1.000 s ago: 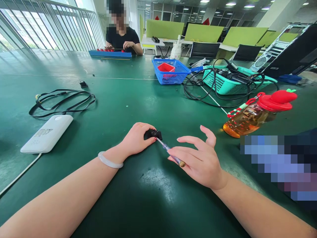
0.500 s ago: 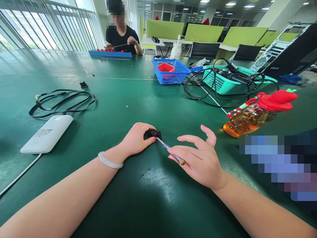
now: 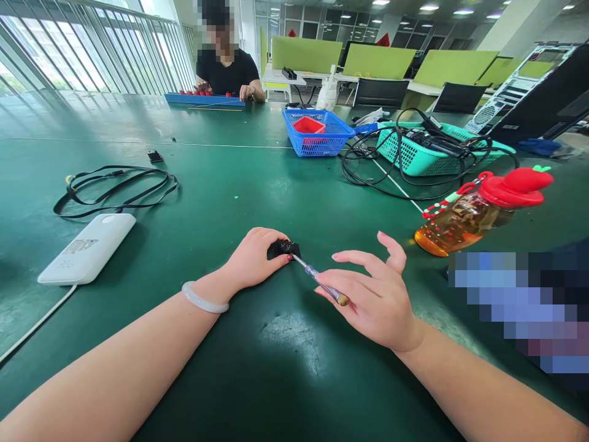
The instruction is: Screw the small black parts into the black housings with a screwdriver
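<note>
My left hand (image 3: 253, 258) rests on the green table, its fingers wrapped round a small black part (image 3: 289, 247). My right hand (image 3: 372, 294) pinches a small screwdriver (image 3: 317, 276) with a clear handle and brownish end between thumb and index finger, the other fingers raised. The metal tip of the screwdriver meets the near side of the black part, by my left thumb. How the tip sits in the part is too small to tell.
A white power bank (image 3: 87, 248) and looped black cord lie left. A blue basket (image 3: 317, 147), a teal basket (image 3: 418, 159) with black cables and a red-lidded bottle (image 3: 469, 221) stand right. Across the green table (image 3: 207, 184) a person sits at a blue strip (image 3: 205, 100).
My right hand and the screwdriver have shifted very slightly to the right. My left hand stays where it was. The person across the table has lowered a raised hand to the blue strip.
</note>
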`<state>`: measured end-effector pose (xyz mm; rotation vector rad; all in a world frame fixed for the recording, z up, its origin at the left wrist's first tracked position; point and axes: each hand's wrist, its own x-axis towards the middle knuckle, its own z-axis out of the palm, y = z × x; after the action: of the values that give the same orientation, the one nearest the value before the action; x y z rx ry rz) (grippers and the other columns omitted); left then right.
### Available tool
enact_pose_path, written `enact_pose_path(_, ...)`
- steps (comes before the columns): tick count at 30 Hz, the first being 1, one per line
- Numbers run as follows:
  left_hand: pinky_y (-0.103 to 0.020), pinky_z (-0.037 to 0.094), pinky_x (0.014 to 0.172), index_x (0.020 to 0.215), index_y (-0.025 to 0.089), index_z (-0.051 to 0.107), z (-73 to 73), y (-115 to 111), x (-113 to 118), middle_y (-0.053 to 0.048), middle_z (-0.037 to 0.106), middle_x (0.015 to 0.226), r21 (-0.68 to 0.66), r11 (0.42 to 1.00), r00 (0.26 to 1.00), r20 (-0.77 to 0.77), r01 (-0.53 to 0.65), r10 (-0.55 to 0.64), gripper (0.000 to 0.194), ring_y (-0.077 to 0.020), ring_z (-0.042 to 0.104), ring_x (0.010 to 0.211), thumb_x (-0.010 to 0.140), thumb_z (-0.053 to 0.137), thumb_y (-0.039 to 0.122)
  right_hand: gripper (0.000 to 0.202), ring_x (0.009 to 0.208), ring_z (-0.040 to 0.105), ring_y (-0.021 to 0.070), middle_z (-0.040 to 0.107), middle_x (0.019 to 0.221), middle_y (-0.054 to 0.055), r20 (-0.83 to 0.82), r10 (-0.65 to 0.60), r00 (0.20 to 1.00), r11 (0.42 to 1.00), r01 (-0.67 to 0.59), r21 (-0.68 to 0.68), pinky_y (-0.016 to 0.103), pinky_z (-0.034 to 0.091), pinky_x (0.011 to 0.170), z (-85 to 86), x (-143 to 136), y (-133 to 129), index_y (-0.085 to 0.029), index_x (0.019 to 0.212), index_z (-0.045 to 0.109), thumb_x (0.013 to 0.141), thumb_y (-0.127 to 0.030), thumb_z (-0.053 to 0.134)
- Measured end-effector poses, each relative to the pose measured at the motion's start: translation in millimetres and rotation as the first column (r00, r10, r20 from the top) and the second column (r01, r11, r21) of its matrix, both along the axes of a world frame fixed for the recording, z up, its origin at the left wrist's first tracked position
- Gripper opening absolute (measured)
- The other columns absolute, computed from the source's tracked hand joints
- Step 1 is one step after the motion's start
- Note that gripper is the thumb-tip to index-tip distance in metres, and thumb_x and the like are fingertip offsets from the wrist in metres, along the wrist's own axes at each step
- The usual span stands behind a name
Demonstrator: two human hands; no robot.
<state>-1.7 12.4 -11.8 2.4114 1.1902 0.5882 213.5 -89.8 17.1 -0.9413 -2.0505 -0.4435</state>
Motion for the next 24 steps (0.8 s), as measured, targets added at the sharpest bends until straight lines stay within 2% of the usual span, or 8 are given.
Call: enact_pose_path(24,-0.045,0.041,0.106,0.111,0.023,0.064,-1.6,0.8,-0.8,-0.004,0.068,0.117,0.006,1.000,1.000,0.004,-0.002,0.002,0.033,-0.0265,0.055,0.117,0.084,0.062,0.042,0.008,0.084,0.070,0.0193,0.074,0.069,-0.008,-0.020,-0.020,1.000,1.000,0.020,0.014,0.053,0.026,0.111,1.5,-0.3,-1.6,-0.025,0.086,0.064,0.084,-0.021,0.072)
